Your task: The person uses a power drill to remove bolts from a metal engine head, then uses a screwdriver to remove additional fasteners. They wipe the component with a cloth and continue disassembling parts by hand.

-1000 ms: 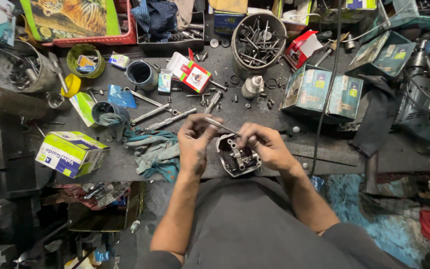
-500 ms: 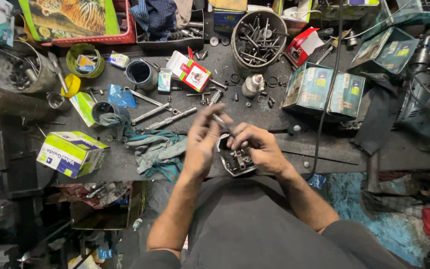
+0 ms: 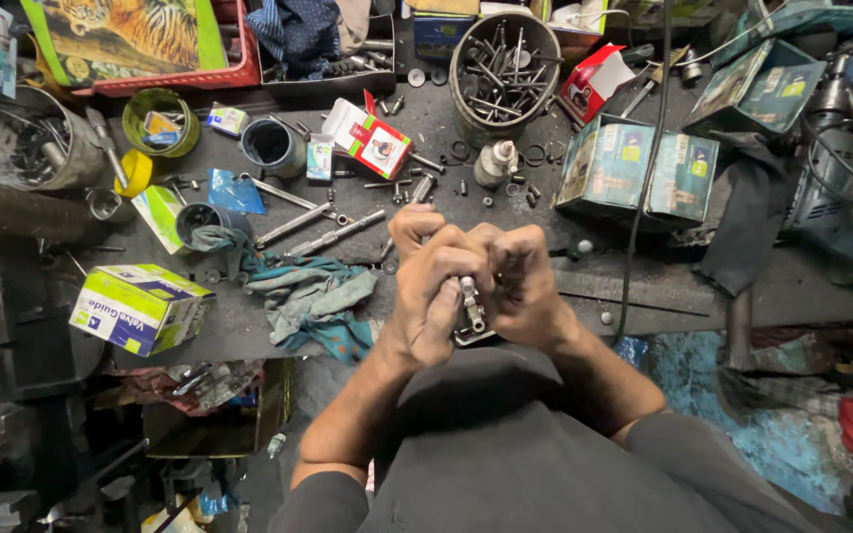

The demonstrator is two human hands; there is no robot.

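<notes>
At the near edge of the tabletop, both hands, left hand and right hand, clamp around a small metal part. It looks heavy, rigid and probably oily, best gripped by its solid sides.

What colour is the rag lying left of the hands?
The rag is mostly teal with darker patches; the head view shows it.

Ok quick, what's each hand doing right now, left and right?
Left hand: closed around the small metal part.
Right hand: closed on the same metal part from the other side.
</notes>
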